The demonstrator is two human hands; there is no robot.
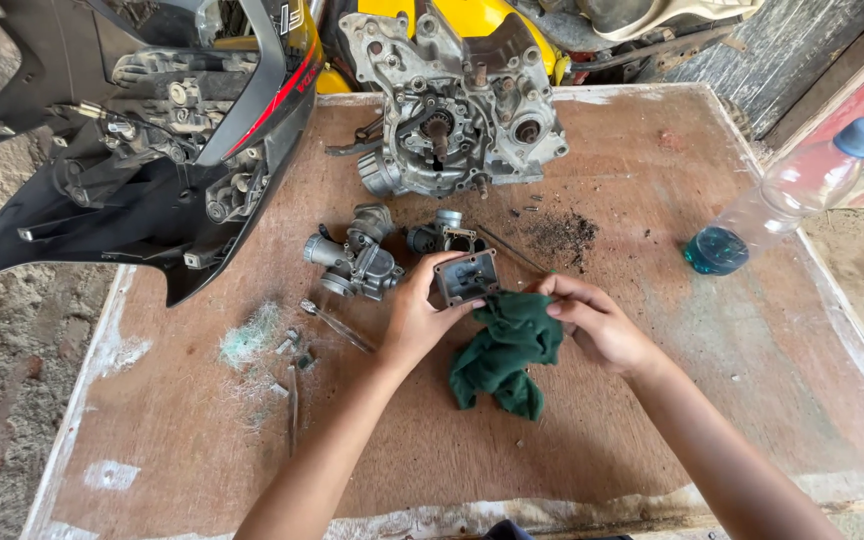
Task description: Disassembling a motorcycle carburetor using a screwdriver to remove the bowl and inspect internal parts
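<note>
Green rag [505, 350] pinched in the right hand [602, 325], left hand [417, 320] gripping a small grey carb float bowl [466, 277] just above the worktop [652, 400], near its middle. Looks like mid-wipe. Next move probably needs cloth pushed into the bowl's corners. Carburetor body [354, 262] sits just left.

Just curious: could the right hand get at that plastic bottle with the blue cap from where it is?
Probably yes. The bottle lies apart on bare board, nothing between, but the right hand holds a green rag.
</note>
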